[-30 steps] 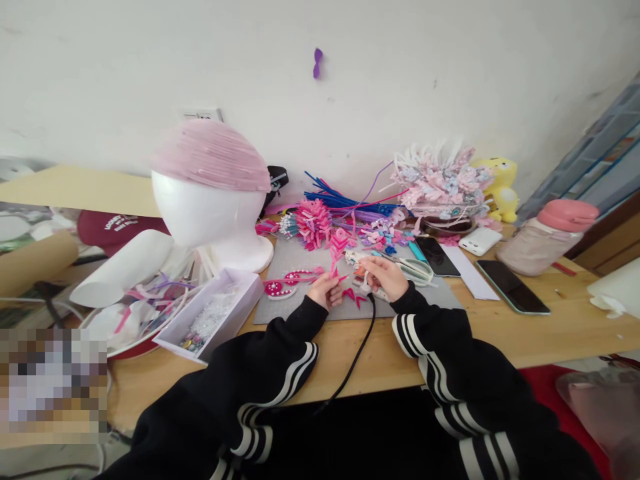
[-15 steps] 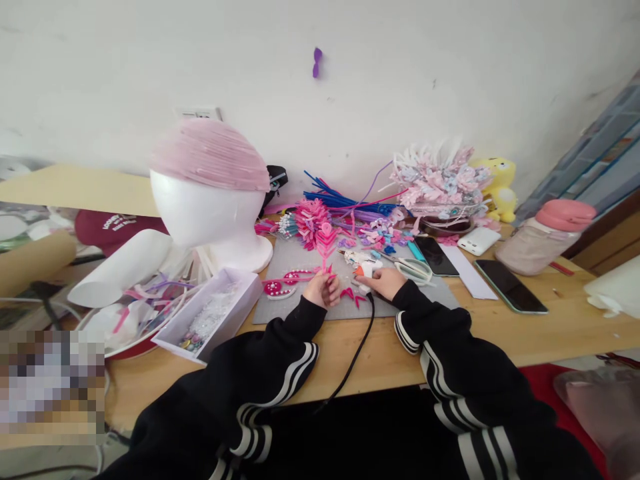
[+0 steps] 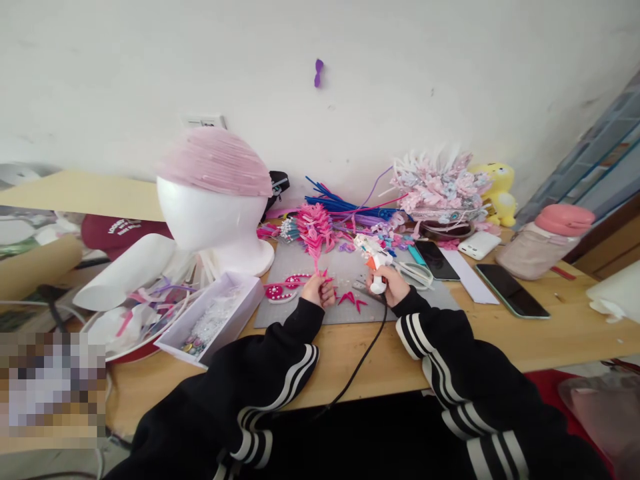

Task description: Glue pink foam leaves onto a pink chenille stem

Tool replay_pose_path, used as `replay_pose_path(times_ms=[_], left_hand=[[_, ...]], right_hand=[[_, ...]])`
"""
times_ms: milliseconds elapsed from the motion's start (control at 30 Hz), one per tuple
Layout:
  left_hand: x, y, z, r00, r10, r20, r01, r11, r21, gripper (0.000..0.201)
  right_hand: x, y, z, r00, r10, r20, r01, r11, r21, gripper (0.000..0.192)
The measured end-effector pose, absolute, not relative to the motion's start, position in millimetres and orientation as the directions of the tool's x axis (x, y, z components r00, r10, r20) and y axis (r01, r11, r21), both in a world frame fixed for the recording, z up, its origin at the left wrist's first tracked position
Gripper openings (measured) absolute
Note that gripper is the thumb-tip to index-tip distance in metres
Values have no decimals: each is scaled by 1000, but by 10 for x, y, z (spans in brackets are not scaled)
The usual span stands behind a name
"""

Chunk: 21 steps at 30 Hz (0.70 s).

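Right hand (image 3: 391, 283) grips glue gun (image 3: 374, 257) upright; left hand (image 3: 316, 291) pinches pink stem (image 3: 317, 257).

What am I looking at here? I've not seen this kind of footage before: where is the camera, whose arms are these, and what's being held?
The one picture comes from a camera worn on a person's head, looking forward and down, so the two arms in black striped sleeves are that person's own. There is no machine.

The left hand pinches a pink feathery piece by its stem, holding it upright. The right hand grips a white glue gun, whose black cord runs off the wooden table.

Both hands work over a grey mat. Around it lie a foam head wearing a pink cap, a box of beads, scissors, two phones, a pink-lidded bottle and heaps of pink and blue craft bits.
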State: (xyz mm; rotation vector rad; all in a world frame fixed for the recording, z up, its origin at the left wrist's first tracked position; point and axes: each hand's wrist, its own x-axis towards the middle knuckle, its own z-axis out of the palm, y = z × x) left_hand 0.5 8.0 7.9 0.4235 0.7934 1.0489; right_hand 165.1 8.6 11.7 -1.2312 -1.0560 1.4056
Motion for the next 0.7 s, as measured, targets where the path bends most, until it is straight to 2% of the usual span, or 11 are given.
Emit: replay_pose_path(times_ms=[100, 200, 267, 433, 600, 700], left_hand=[[11, 55, 77, 323, 870, -373, -603, 493, 627, 24], [11, 40, 78, 358, 864, -355, -608, 504, 613, 24], [18, 38, 95, 347, 861, -372, -609, 509, 608, 26], [45, 35, 155, 294, 840, -455, -599, 534, 597, 32], [51, 17, 177, 295, 839, -458, -579, 538, 612, 33], [51, 12, 176, 298, 842, -449, -566, 535, 627, 33]], right_hand=[[1637, 49, 155, -218, 962, -164, -383, -238, -892, 15], [1630, 18, 168, -346, 926, -152, -452, -306, -838, 17], [1617, 5, 159, -369, 922, -113, -425, -276, -862, 17], [1583, -24, 126, -302, 953, 17, -258, -65, -964, 19], [1578, -76, 133, -267, 964, -4, -7, -6, -1000, 22], [1567, -106, 155, -273, 962, -20, 71, -1, -997, 24]])
